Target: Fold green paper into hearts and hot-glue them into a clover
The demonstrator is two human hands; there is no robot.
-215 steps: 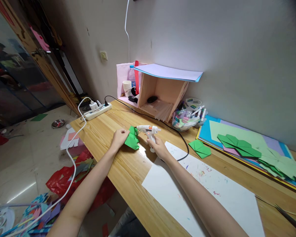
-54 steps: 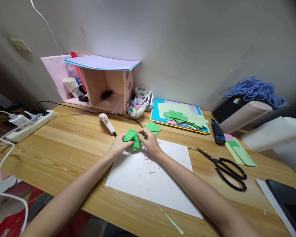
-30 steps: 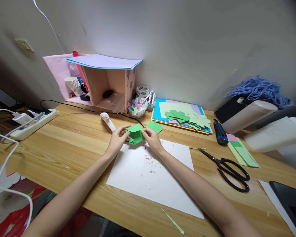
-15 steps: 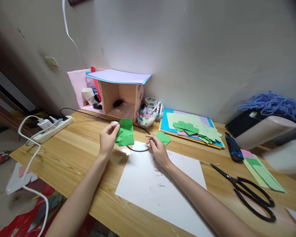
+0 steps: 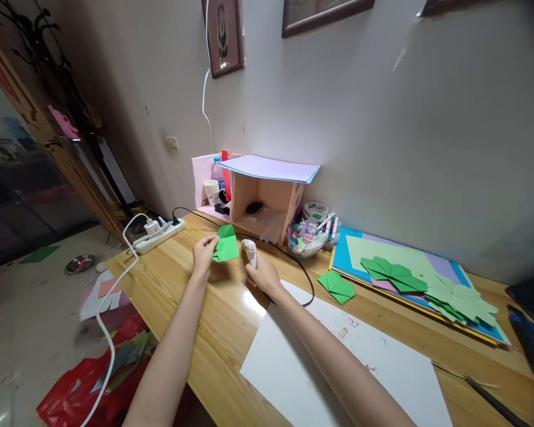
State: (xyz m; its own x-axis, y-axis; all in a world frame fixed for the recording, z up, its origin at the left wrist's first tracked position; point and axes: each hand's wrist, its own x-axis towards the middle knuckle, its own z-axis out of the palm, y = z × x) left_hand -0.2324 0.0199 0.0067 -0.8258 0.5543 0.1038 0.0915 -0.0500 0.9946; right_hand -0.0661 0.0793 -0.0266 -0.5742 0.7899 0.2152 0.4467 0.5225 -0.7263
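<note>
My left hand (image 5: 203, 255) pinches the edge of a folded green paper (image 5: 226, 244) above the left part of the table. To its right, my right hand (image 5: 263, 276) is wrapped round a white hot glue gun (image 5: 250, 252), whose tip points up and away. A black cable (image 5: 309, 279) loops beside my right wrist. Beyond it on the wood lies a folded green paper piece (image 5: 337, 287). Under my right forearm spreads a white sheet (image 5: 289, 356) with coloured marks.
A cardboard box (image 5: 267, 207) with a purple top stands by the wall, beside a clear tub of markers (image 5: 309, 237). Green paper shapes (image 5: 394, 273) rest on stacked coloured sheets. Scissors (image 5: 493, 397) lie at right, a power strip (image 5: 162, 236) at left.
My right hand has moved left and now grips the white glue gun, which lay behind my left hand before. My left hand still holds the green paper. The view has swung left.
</note>
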